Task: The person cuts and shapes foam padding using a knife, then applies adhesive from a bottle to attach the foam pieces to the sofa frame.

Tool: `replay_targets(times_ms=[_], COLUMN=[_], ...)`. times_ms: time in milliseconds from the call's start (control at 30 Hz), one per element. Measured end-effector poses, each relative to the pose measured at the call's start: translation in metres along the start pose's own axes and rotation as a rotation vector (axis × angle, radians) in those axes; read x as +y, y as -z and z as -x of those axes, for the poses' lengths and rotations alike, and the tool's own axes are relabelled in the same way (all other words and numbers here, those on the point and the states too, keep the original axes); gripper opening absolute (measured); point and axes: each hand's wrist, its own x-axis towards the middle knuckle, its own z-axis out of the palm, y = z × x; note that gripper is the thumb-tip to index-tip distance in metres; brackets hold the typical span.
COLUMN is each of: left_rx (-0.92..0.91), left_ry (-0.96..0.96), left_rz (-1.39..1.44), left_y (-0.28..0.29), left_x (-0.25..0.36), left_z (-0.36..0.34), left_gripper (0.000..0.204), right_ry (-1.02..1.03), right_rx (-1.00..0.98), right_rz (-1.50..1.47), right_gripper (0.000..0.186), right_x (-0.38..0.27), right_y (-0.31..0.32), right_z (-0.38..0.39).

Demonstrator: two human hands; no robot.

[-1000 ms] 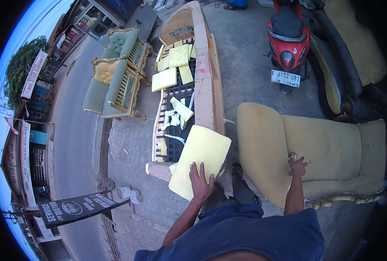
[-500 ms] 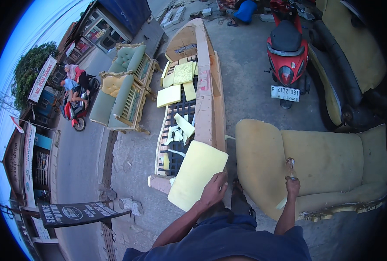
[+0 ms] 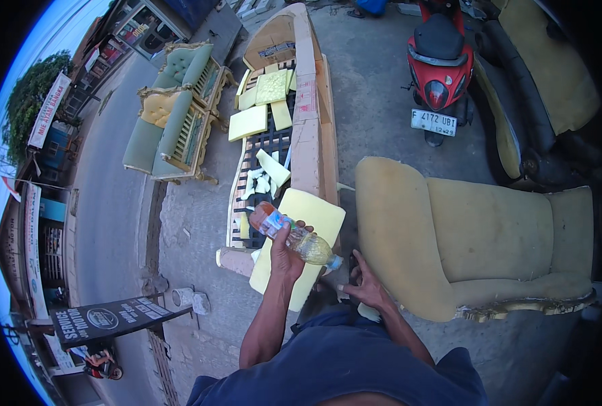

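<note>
A clear plastic bottle (image 3: 314, 250) with a blue cap and some reddish liquid at its base lies tilted in my left hand (image 3: 287, 254). My fingers wrap its middle, and the cap points right. Close to the cap is my right hand (image 3: 369, 287), thumb and forefinger stretched apart. A pale flat strip (image 3: 369, 312) pokes out below that palm; its kind is unclear and my other fingers are hidden. Under the bottle, a yellow foam sheet (image 3: 325, 211) rests across the near end of a bare sofa frame (image 3: 308, 155).
Foam pieces (image 3: 248, 124) and scraps lie on the frame's black webbing. A worn beige sofa (image 3: 490, 230) stands close on the right. Beyond are a red motorbike (image 3: 438, 74) and a black sofa (image 3: 518, 88). Green carved chairs (image 3: 172, 128) line the road at left.
The bottle has passed from my right hand to my left, which has come off the foam sheet. My right hand has moved inward, the pale strip with it. The view has shifted slightly.
</note>
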Motion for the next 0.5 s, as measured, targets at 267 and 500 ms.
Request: replay_targets(times_ms=[267, 500], left_rx=[0.088, 0.07], left_ry=[-0.359, -0.518], left_rz=[0.021, -0.063], left_y=[0.014, -0.011], left_x=[0.08, 0.11], left_z=[0.009, 0.017], left_gripper=[0.031, 0.03], right_ry=[-0.081, -0.054], right_rx=[-0.504, -0.339], right_rz=[0.238, 0.528], right_gripper=[0.087, 0.042], right_x=[0.064, 0.042], right_y=[-0.019, -0.029], right_z=[0.0, -0.025])
